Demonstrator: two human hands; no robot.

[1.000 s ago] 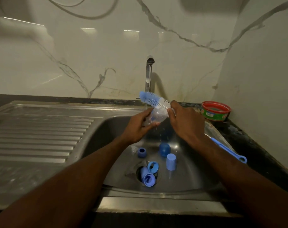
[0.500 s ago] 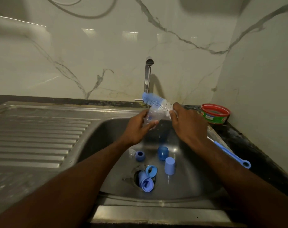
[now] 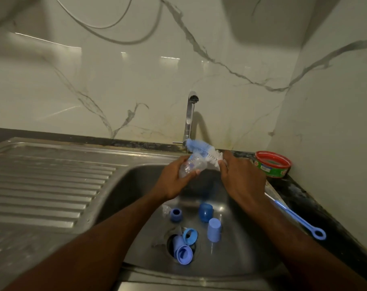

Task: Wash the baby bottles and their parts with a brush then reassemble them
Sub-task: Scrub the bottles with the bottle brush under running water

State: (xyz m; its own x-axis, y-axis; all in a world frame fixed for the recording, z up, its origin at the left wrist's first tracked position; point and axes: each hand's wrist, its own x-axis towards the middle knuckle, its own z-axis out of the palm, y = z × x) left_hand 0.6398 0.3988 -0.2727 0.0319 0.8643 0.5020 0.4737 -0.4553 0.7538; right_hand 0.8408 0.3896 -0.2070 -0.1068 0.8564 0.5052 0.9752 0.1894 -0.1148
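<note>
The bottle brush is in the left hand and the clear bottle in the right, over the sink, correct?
Swapped. The head view shows the left hand gripping the clear bottle and the right hand holding the bottle brush, both over the sink.

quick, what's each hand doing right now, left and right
Left hand: closed around the clear baby bottle, held over the sink.
Right hand: closed on the bottle brush near its bristles.
</note>
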